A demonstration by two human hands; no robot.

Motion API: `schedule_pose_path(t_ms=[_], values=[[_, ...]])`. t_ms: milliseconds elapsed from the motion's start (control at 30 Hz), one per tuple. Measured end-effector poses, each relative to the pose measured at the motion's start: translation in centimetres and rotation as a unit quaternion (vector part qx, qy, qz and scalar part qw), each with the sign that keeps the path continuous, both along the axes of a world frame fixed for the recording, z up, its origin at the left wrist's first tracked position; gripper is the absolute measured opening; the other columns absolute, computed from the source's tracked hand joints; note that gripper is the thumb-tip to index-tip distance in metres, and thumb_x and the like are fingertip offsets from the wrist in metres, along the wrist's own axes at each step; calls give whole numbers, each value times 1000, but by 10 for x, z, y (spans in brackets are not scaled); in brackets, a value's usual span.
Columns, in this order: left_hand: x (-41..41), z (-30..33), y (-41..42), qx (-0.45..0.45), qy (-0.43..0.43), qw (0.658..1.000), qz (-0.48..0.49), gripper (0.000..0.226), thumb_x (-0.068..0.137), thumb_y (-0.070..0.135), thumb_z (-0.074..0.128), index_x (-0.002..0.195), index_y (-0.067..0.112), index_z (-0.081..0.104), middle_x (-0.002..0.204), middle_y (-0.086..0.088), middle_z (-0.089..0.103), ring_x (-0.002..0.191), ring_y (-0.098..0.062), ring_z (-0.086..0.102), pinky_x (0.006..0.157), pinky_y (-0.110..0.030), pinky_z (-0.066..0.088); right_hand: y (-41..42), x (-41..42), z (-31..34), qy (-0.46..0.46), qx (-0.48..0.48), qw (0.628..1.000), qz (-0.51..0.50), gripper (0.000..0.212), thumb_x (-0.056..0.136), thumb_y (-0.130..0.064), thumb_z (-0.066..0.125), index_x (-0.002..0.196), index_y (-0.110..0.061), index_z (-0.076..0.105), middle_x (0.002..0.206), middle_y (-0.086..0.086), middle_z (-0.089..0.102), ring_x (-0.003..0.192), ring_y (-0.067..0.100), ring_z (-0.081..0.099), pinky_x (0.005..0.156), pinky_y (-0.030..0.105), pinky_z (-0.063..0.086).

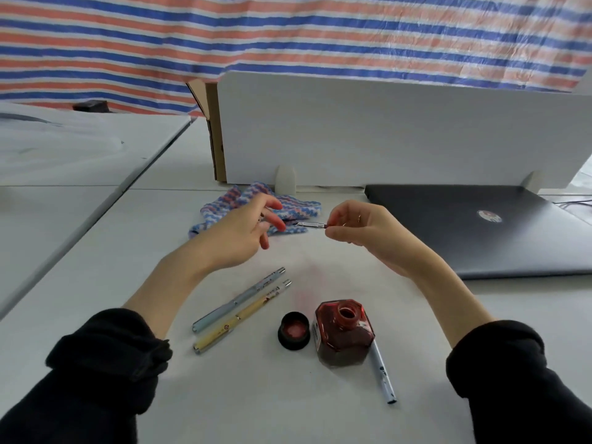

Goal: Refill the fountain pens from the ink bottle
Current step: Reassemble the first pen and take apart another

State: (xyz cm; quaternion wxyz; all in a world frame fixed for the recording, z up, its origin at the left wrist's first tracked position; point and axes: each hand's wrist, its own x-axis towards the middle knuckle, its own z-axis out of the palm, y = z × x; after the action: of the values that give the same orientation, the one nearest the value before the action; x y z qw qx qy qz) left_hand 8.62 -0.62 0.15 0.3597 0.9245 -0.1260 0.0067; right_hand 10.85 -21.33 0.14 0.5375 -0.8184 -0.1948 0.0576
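An open bottle of red ink (344, 334) stands on the white table, its black cap (294, 330) lying upside down just left of it. My right hand (358, 225) pinches a slim pen section with its nib (310, 224) pointing left, held above the table. My left hand (246, 230) hovers beside the nib tip with fingers loosely spread, holding nothing. A pale blue pen (238, 299) and a yellow pen (242, 317) lie side by side to the left of the bottle. A white pen barrel (382, 373) lies partly behind the bottle.
A striped blue, pink and white cloth (294, 208) lies under my hands near the white partition (384, 133). A closed dark laptop (480, 229) sits at the right. A faint red stain (307, 283) marks the table.
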Motion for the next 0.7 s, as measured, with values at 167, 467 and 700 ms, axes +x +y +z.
schedule_pose_path(t_ms=[167, 467, 700], values=[[-38, 20, -11, -3, 2, 1000, -20, 24, 94, 19, 44, 117, 23, 44, 100, 12, 60, 73, -3, 54, 68, -19, 44, -1, -33, 12, -31, 4, 999, -9, 12, 79, -6, 67, 79, -16, 60, 74, -5, 64, 67, 3, 59, 74, 22, 49], [-82, 36, -37, -39, -143, 989, 29, 8, 79, 28, 66, 86, 26, 62, 77, 26, 53, 74, 13, 50, 66, -2, 37, -2, -77, 28, -91, 17, 996, -17, 17, 80, -4, 65, 77, -21, 61, 75, -8, 64, 68, -2, 59, 70, 13, 48], [-89, 36, -30, -38, -159, 983, 80, 8, 78, 28, 67, 84, 23, 64, 73, 19, 57, 69, 4, 51, 57, -4, 37, -32, -83, 32, -14, -35, 998, -58, 15, 87, -2, 53, 89, -15, 61, 78, 0, 63, 63, 9, 56, 55, 19, 42]])
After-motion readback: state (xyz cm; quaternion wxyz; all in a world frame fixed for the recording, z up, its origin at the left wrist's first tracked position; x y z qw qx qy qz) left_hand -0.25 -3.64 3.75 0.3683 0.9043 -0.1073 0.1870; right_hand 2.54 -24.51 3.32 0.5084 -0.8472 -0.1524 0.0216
